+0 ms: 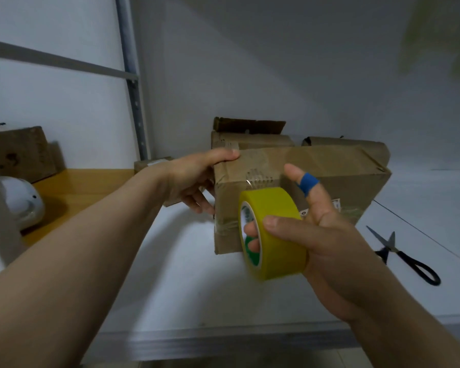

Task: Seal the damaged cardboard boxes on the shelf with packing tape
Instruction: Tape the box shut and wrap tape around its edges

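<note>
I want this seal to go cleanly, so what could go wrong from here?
The left hand grips the box only at its left corner, so a pull could swing it on the shelf. Both hands are busy: the right hand holds the tape, and the scissors lie off to its right, so cutting may be awkward.

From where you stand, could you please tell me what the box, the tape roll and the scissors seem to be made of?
The box looks like matte brown cardboard, creased, with clear glossy tape strips on it. The tape roll seems yellow plastic film, smooth and slightly shiny, on a printed core, probably card. The scissors show grey metal-looking blades and black handles, likely plastic.
</note>
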A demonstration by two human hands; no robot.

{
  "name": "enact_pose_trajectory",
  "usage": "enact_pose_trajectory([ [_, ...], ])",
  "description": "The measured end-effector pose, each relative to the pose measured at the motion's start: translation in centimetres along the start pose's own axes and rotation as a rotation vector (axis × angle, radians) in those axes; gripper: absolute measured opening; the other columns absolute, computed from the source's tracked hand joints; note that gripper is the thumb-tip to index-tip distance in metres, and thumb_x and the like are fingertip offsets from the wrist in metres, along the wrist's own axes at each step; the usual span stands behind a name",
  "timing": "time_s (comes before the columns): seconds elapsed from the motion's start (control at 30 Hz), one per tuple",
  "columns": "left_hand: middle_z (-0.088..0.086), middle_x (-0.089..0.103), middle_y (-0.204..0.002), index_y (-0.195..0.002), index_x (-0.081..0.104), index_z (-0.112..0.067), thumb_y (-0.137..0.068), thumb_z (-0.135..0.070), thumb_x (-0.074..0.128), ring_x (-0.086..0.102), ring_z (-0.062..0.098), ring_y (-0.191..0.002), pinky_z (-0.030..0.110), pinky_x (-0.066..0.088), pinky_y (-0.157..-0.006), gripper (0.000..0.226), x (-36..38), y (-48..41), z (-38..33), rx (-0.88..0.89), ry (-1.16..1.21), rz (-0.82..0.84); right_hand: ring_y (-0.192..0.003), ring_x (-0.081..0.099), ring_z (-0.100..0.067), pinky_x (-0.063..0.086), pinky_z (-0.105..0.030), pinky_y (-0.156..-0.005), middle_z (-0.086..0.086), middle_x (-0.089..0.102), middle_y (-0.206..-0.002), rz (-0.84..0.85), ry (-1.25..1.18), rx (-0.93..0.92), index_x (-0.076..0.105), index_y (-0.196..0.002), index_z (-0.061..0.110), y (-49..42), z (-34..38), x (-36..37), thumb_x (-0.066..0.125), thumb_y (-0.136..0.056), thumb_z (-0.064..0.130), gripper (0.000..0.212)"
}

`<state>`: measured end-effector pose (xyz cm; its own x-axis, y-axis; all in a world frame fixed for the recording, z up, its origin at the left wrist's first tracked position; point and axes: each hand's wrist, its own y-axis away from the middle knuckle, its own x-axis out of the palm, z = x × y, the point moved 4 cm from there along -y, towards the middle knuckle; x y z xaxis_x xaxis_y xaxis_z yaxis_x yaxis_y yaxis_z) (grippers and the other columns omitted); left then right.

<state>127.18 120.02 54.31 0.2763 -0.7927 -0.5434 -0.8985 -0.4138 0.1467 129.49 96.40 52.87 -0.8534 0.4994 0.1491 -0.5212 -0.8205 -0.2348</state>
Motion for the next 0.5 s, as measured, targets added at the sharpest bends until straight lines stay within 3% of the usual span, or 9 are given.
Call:
enact_pose_trajectory([
  [0.1, 0.005, 0.076, -0.089, -0.09, 0.075, -0.027, -0.074, -0.083, 0.056, 0.071, 0.025, -0.079, 0.046, 0.044, -0.087, 0.061, 0.1, -0.4, -0.1, 0.046, 0.061, -0.008, -0.075, 0.073, -0.028, 0.06, -0.033, -0.066, -0.023, 0.075, -0.09, -0.007, -0.031, -0.019, 0.034, -0.138, 0.057, -0.2, -0.1, 0.1, 0.069, -0.069, 0.013, 0.089],
  [0.23, 0.016, 0.063, -0.105, -0.107, 0.065, -0.015, -0.086, -0.06, 0.063, 0.054, 0.031, -0.099, 0.048, 0.041, -0.098, 0.05, 0.9, -0.9, -0.4, 0.186, 0.312, -0.103, -0.071, 0.072, -0.026, 0.061, -0.031, -0.065, -0.023, 0.074, -0.086, 0.0, -0.04, 0.002, 0.045, -0.142, 0.045, -0.3, -0.3, 0.2, 0.067, -0.069, 0.012, 0.083],
  [0.37, 0.014, 0.059, -0.089, -0.092, 0.061, -0.015, -0.099, -0.039, 0.05, 0.052, 0.029, -0.09, 0.035, 0.043, -0.074, 0.027, 2.5, -1.0, -0.6, 0.231, 0.502, -0.244, -0.072, 0.072, -0.025, 0.062, -0.031, -0.069, -0.023, 0.074, -0.088, -0.004, 0.008, 0.03, 0.047, -0.143, 0.037, -0.3, -0.6, 0.3, 0.067, -0.067, 0.016, 0.081],
  [0.5, 0.0, 0.063, -0.071, -0.078, 0.06, -0.021, -0.1, -0.043, 0.047, 0.058, 0.021, -0.077, 0.037, 0.043, -0.078, 0.033, 3.2, -1.1, -0.6, 0.254, 0.592, -0.351, -0.07, 0.072, -0.024, 0.062, -0.031, -0.068, -0.022, 0.075, -0.087, -0.031, 0.028, 0.024, 0.05, -0.137, 0.035, 0.0, -0.2, 0.4, 0.066, -0.067, 0.018, 0.074],
])
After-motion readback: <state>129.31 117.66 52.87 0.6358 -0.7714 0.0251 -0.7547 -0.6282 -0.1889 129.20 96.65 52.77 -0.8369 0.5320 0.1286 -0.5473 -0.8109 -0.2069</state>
